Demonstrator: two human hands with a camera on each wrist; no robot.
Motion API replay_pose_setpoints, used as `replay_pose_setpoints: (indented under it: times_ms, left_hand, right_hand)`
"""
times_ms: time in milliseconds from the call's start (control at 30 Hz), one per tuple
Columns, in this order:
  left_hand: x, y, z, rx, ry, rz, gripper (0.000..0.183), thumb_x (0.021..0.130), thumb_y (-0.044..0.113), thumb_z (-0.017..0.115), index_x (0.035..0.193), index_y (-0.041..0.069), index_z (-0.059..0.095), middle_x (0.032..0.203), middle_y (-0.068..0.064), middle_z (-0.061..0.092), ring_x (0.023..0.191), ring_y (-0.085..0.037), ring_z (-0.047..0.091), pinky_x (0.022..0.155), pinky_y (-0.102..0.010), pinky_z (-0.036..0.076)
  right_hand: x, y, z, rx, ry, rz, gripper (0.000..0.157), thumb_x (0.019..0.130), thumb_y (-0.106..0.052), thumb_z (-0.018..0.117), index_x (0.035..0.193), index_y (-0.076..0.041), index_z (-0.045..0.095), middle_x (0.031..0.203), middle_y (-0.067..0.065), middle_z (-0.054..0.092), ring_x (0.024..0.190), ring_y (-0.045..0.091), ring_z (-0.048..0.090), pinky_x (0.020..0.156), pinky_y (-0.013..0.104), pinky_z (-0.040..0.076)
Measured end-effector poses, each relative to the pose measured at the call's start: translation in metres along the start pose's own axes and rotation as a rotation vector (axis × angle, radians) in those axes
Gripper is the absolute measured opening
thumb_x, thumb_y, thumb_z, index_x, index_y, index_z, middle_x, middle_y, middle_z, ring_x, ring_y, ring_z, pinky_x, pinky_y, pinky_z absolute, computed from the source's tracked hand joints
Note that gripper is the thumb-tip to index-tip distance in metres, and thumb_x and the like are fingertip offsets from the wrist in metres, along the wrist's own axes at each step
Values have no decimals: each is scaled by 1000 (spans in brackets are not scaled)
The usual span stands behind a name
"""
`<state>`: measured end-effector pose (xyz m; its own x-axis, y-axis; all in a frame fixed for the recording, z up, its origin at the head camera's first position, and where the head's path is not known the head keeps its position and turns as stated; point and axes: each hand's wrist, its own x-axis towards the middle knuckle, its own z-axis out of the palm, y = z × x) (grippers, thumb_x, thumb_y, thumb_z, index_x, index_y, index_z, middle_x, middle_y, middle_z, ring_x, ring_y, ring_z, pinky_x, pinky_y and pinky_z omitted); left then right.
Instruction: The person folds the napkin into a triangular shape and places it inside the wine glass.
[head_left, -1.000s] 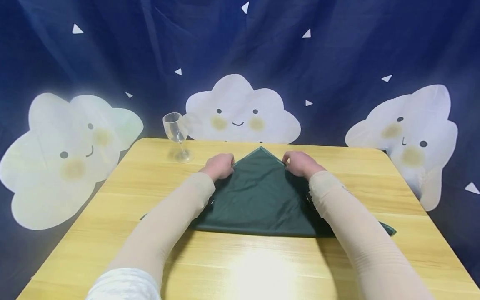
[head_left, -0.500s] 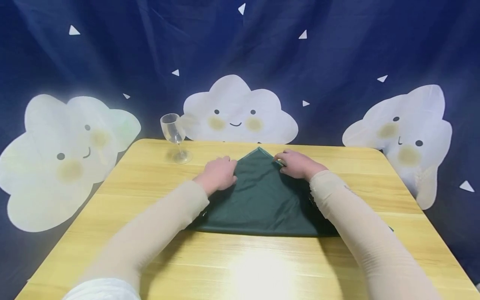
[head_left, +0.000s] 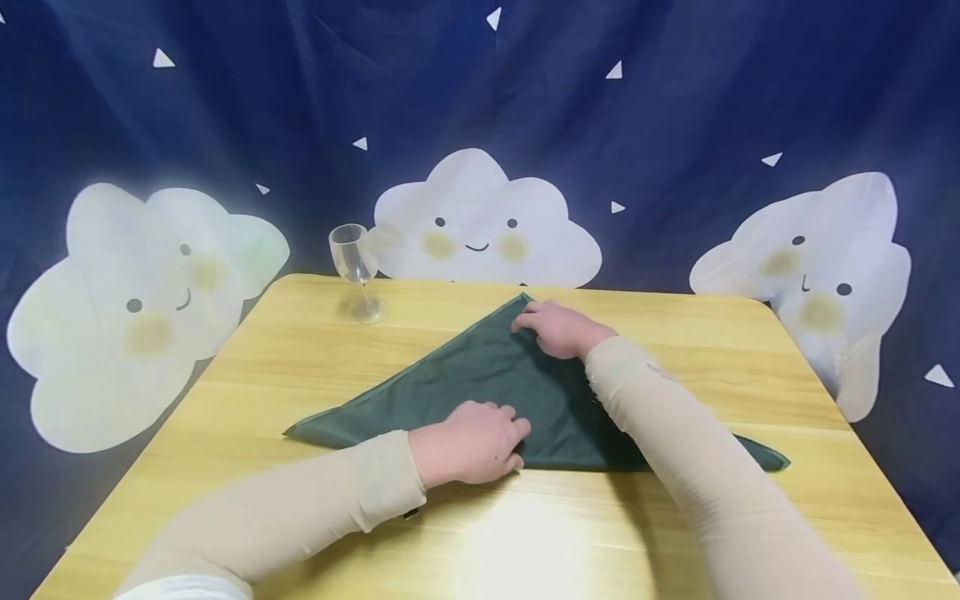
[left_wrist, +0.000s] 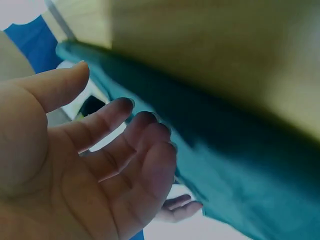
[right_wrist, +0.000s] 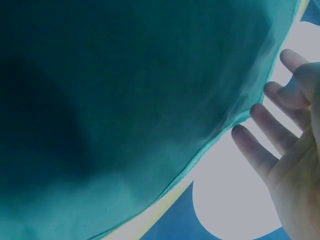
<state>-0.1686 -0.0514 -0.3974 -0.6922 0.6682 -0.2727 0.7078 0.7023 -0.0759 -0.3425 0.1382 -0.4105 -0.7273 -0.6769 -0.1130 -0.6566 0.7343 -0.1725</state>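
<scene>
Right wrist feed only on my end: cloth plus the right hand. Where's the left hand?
Observer: Head view puts the left hand at the near edge of the cloth, roughly mid-length.
Operator: Is it gripping?
Observer: No. Left wrist view shows its fingers loosely bent, nothing held between them.
Operator: Anything else standing on the table?
Observer: Yes, one stemmed glass, upright near the far left corner, apart from the cloth.
</scene>
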Motion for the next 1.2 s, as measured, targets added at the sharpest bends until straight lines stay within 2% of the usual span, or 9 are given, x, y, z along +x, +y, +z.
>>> replay_pose_setpoints:
  times_ms: [200, 300, 433, 600, 733, 833, 967, 1067, 1200]
  left_hand:
    - [-2, 4, 7, 2, -10, -2, 35, 100, 46, 60, 119, 17, 65, 101, 0, 60, 89, -19, 63, 74, -34, 55]
    - [0, 2, 8, -22, -33, -29, 37, 102, 47, 57, 120, 16, 66, 102, 0, 61, 95, -20, 64, 77, -35, 55]
    - [2, -4, 10, -76, -70, -98, 43, 103, 49, 54, 124, 13, 65, 109, -2, 64, 106, -22, 64, 83, -38, 55]
    - [5, -16, 12, -84, -97, -211, 56, 100, 58, 54, 128, 10, 64, 113, -6, 66, 109, -26, 63, 86, -41, 54]
    - [7, -25, 13, -45, -75, -283, 66, 93, 66, 58, 124, 8, 62, 108, -10, 63, 103, -29, 62, 82, -42, 55]
    - [8, -32, 12, -27, -48, -311, 70, 90, 68, 61, 125, 8, 59, 108, -12, 60, 101, -30, 61, 77, -42, 55]
    - [11, -43, 11, -31, -40, -330, 74, 88, 68, 63, 129, 7, 55, 112, -13, 58, 103, -31, 58, 75, -43, 55]
    - [14, -55, 11, -47, -37, -335, 78, 87, 68, 65, 132, 6, 54, 119, -15, 56, 109, -32, 56, 76, -45, 55]
    - [17, -78, 12, -70, -40, -348, 87, 85, 69, 67, 141, 4, 50, 131, -18, 52, 118, -35, 51, 82, -49, 53]
  right_hand:
    - [3, 2, -2, -19, -77, 73, 51, 100, 6, 39, 135, -22, 62, 142, 11, 52, 133, 36, 48, 105, 47, 42]
    - [-2, 7, -5, -19, -103, 113, 50, 101, 5, 39, 136, -24, 62, 144, 12, 50, 132, 36, 50, 105, 47, 42]
    - [-11, 14, -11, -25, -147, 147, 52, 100, 5, 40, 137, -23, 61, 146, 15, 49, 131, 35, 51, 103, 46, 44]
    - [-26, 22, -16, -42, -166, 164, 54, 99, 7, 41, 140, -22, 61, 148, 20, 47, 133, 37, 49, 104, 48, 44]
    - [-36, 30, -14, -74, -152, 140, 53, 99, 5, 43, 143, -18, 60, 145, 21, 49, 131, 38, 50, 105, 49, 43]
    - [-43, 35, -14, -96, -142, 121, 56, 97, 7, 42, 145, -15, 57, 145, 22, 50, 135, 40, 47, 109, 50, 40]
    - [-52, 40, -15, -98, -159, 159, 59, 97, 8, 38, 148, -16, 54, 149, 23, 49, 141, 41, 39, 112, 53, 35]
    - [-59, 45, -17, -85, -180, 204, 60, 98, 9, 36, 149, -17, 52, 150, 24, 46, 142, 42, 37, 110, 53, 37]
    - [-72, 50, -16, -109, -171, 190, 59, 96, 12, 36, 147, -12, 55, 147, 26, 49, 138, 44, 41, 107, 54, 40]
